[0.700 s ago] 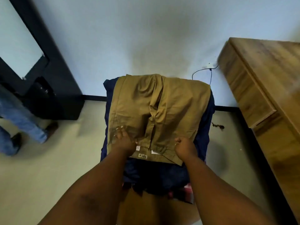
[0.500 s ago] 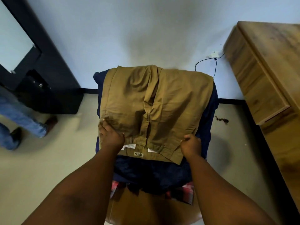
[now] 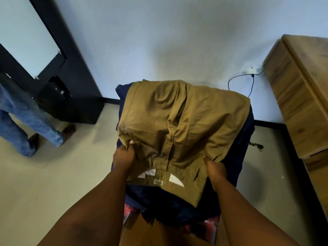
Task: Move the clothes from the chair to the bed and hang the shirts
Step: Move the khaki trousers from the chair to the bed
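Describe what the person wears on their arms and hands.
Nothing shows on either arm: both forearms are bare with no sleeves in view. No watch, bracelet, ring or glove is visible on the left hand or right hand. The left thumbnail looks pale, perhaps painted.

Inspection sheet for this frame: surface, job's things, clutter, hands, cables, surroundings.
Surface: chair seat, mostly covered.
Job's things: khaki trousers on top of the pile; navy garment under them; red plaid cloth at the bottom.
Clutter: dark scrap on the floor.
Hands: left hand and right hand both grip the trousers' waistband.
Cables: black cable from wall socket.
Surroundings: wooden cabinet, mirror, another person's legs.
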A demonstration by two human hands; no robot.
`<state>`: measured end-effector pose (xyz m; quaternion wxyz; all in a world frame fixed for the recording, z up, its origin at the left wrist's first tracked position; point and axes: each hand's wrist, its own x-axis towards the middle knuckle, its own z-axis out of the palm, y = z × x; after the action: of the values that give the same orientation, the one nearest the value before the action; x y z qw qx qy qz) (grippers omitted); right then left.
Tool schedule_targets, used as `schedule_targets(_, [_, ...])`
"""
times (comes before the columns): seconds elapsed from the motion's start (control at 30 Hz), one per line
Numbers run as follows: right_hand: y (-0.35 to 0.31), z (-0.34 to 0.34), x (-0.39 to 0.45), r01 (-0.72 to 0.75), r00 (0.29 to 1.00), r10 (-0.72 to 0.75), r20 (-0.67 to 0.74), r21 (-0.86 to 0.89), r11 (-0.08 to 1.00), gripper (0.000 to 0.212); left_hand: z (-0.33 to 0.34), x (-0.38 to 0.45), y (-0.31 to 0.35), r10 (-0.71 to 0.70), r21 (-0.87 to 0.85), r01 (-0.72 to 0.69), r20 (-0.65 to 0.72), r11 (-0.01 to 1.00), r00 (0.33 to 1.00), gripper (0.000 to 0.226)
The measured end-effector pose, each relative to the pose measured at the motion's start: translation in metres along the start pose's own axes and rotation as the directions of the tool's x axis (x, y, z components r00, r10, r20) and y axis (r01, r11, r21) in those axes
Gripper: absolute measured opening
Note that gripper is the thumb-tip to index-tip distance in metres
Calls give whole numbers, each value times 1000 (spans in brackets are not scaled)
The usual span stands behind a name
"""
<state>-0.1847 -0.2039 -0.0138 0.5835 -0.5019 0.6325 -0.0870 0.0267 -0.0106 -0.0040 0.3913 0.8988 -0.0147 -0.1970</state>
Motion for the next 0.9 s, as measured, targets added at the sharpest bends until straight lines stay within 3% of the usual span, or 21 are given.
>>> schedule_targets(0.07, [-31, 1, -14, 76, 997, -75, -21, 63, 995, 13, -8, -5, 22, 8, -30, -7, 17, 1000, 1000, 51])
schedule_targets(0.23, [-137, -11, -59, 304, 943, -260, -206, 223, 926, 3, -39, -11, 92, 210, -141, -202, 49, 969, 976, 52])
schedule_targets(0.3, [-184, -22, -70, 376, 920, -316, -230, 295, 879, 23, -59, -13, 132, 243, -238, -231, 21, 943, 970, 52])
schedule_targets(0.37, [-229, -31, -79, 430, 901, -388, -192, 291, 855, 31, -78, -16, 171, 263, -305, -244, 22, 920, 964, 45])
schedule_targets(0.5, [-293, -42, -89, 419, 908, -400, -127, 308, 854, 20, -114, -15, 221, 270, -473, -225, 29, 852, 962, 40])
schedule_targets(0.63, [-334, -28, -116, 527, 841, -541, -3, 230, 818, 22, -158, -14, 243, 294, -564, -270, -50, 780, 955, 44])
schedule_targets(0.73, [-347, 6, -145, 574, 781, -623, 44, 342, 744, 27, -191, -12, 235, 277, -588, -302, -136, 750, 951, 42])
schedule_targets(0.9, [-338, 91, -212, 564, 623, -728, 287, 480, 672, 78, -240, -27, 184, 144, -628, -350, -355, 695, 924, 18])
